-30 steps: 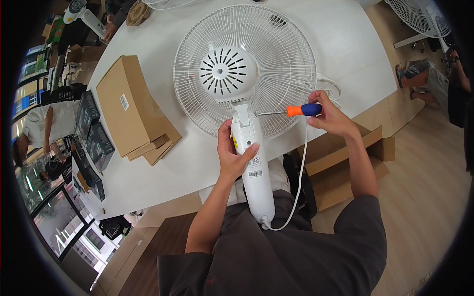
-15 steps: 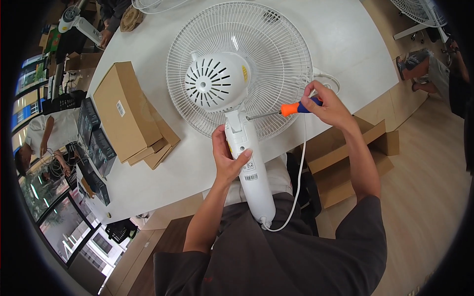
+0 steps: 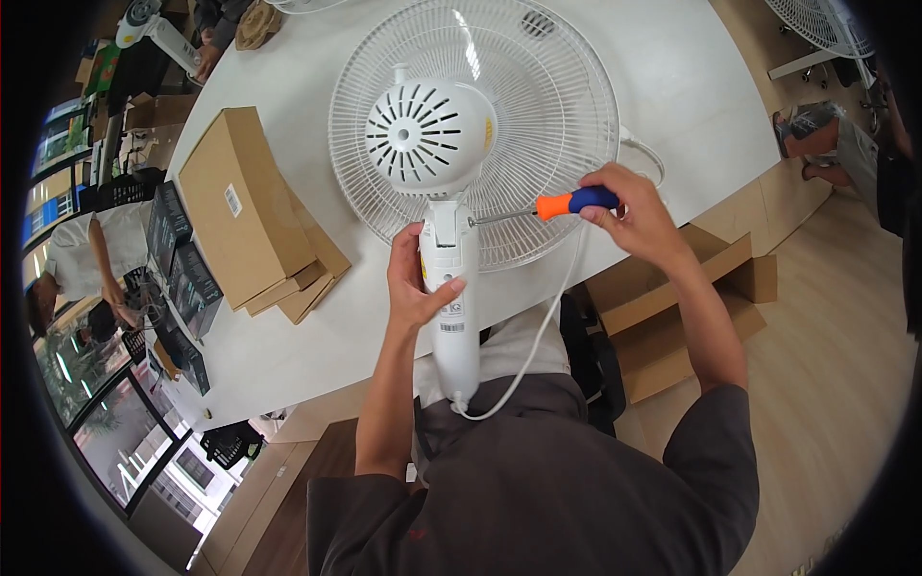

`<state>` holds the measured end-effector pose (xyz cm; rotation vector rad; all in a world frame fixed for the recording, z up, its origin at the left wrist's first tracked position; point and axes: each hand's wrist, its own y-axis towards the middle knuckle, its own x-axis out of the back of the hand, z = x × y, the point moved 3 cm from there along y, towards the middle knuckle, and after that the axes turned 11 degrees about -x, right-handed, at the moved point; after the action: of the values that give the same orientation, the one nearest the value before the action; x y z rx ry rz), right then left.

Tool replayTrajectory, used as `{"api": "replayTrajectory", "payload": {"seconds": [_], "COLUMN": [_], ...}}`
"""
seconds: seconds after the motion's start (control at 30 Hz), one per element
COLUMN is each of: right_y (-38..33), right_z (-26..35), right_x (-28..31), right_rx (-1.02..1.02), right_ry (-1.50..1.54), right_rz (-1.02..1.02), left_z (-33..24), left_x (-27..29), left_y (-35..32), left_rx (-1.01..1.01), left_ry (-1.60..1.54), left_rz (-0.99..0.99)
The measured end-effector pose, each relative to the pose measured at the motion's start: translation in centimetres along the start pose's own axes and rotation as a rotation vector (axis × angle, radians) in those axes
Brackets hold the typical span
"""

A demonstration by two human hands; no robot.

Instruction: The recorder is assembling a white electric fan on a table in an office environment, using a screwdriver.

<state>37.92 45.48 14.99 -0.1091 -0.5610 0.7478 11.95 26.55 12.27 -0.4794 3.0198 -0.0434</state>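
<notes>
We have the white fan (image 3: 442,158) back-up in the upper middle of the frame, grille (image 3: 557,115) over the white table (image 3: 336,360), post (image 3: 455,336) angled down toward the lap. Left hand (image 3: 413,288) is wrapped round the post, thumb across its front, fingers along its left side. Right hand (image 3: 638,219) pinches the blue end of the orange-and-blue screwdriver (image 3: 550,206) between thumb and fingers; blade tip is at the right side of the joint just below the motor housing (image 3: 418,139). Done, as we see it: grille on, housing joined to post. Left: the joint fastening looks unfinished to us, since the driver is on it; can't tell how deep it sits. Cartons (image 3: 235,202) lie left of the fan.
</notes>
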Motion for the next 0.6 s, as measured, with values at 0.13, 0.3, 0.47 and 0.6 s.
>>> {"api": "replayTrajectory", "payload": {"seconds": [0.13,0.3,0.47,0.6], "right_y": [-1.2,-3.2,-5.1,-4.9], "right_z": [0.6,0.4,0.5,1.2], "right_x": [-2.3,-4.8,-6.7,-6.2], "right_rx": [-0.065,-0.043,0.014,0.055], "right_ry": [0.070,-0.006,-0.150,0.000], "right_rz": [0.010,-0.033,-0.119,-0.109], "left_z": [-0.8,-1.3,-2.0,-2.7], "left_x": [2.0,3.3,2.9,2.6], "left_y": [0.4,-0.1,0.5,1.5], "left_rx": [0.093,0.139,0.174,0.179], "left_ry": [-0.023,0.012,-0.004,-0.008], "left_rz": [0.068,0.113,0.084,0.093]}}
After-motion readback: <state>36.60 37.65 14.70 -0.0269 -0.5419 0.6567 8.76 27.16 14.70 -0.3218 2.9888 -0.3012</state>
